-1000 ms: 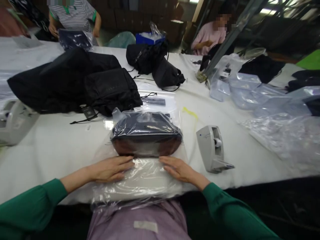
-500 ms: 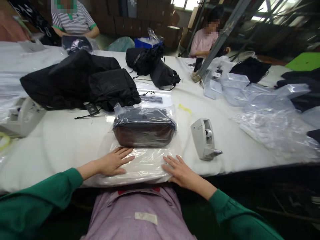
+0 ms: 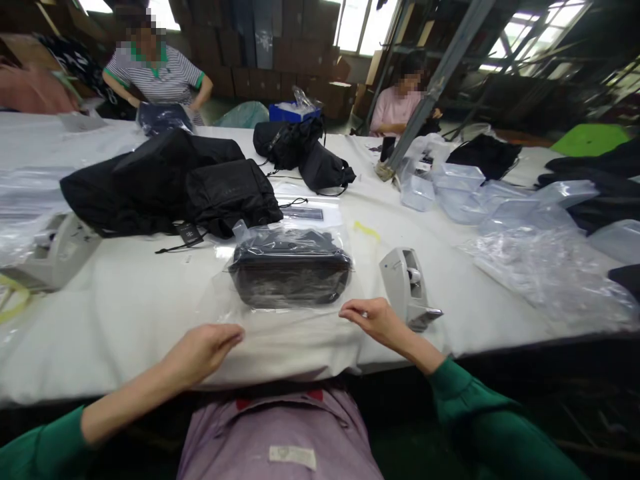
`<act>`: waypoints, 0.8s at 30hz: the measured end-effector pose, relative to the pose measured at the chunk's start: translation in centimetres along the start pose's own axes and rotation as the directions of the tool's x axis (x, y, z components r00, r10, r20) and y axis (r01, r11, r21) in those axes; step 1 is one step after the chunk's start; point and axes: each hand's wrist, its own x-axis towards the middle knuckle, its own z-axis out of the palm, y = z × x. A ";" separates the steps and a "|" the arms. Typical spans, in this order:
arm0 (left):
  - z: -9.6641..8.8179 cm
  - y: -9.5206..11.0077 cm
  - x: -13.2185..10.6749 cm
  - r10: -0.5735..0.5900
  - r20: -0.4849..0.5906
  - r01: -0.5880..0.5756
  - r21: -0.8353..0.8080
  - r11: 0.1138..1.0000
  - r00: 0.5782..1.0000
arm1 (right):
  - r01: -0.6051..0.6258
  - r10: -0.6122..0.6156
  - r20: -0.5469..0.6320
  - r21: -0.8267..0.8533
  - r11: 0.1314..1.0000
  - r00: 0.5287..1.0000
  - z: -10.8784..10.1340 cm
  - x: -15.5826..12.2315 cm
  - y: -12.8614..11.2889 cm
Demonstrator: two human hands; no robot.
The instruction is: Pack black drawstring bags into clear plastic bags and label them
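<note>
A folded dark garment [image 3: 290, 270] lies inside a clear plastic bag [image 3: 280, 320] on the white table [image 3: 130, 300] in front of me. My left hand [image 3: 203, 350] pinches the near left edge of the bag's loose flap, fingers closed. My right hand [image 3: 373, 319] pinches the near right edge of the same flap, just left of a grey tape dispenser [image 3: 407, 287]. Both hands sit below the garment, apart from it.
Black bags [image 3: 170, 180] and pouches [image 3: 305, 150] are piled behind the packed garment. A second tape dispenser [image 3: 55, 253] stands at the left. Clear plastic bags [image 3: 525, 233] heap on the right. Two other people [image 3: 155, 73] [image 3: 405, 93] work at the table's far side.
Both hands went from lying flat on the bag's flap to pinching its near edge. The head camera tilted up and the flap no longer hangs over the table edge.
</note>
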 end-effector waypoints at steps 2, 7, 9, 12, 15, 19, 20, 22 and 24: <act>-1.1 -1.8 1.9 -0.085 -0.134 0.074 -0.087 0.993 0.987 | -0.045 0.041 -0.151 -0.021 0.999 0.988 -0.6 1.2 0.3; -2.3 -5.5 6.4 -0.009 -0.410 0.010 0.001 1.000 0.912 | -0.063 0.076 -0.383 0.048 0.997 0.920 -1.5 4.4 0.9; -2.1 -6.8 7.2 0.012 -0.444 0.008 0.043 0.999 0.896 | -0.055 0.096 -0.447 0.102 0.993 0.890 -1.5 5.4 1.4; -2.6 -8.4 7.9 0.073 -0.369 -0.074 0.013 0.997 0.926 | -0.043 0.115 -0.445 0.168 0.985 0.888 -1.3 6.2 2.4; -3.8 -8.4 7.9 0.076 -0.296 -0.077 0.006 0.997 0.952 | -0.037 0.122 -0.412 0.208 0.978 0.903 -1.0 6.4 3.3; -3.0 -3.5 7.0 0.054 -0.579 0.081 0.205 0.975 0.813 | -0.057 0.152 -0.448 0.218 0.974 0.881 -0.3 6.2 3.9; -2.1 -1.8 7.0 0.092 -0.637 0.087 0.243 0.966 0.766 | -0.058 0.154 -0.452 0.218 0.974 0.878 -0.1 6.2 4.0; 0.1 0.9 7.7 0.220 -0.623 0.008 0.342 0.940 0.751 | -0.063 0.158 -0.459 0.215 0.975 0.874 0.3 6.3 3.9; 2.1 2.1 9.6 0.308 -0.546 -0.058 0.426 0.903 0.779 | -0.075 0.165 -0.466 0.206 0.976 0.869 0.3 6.5 3.8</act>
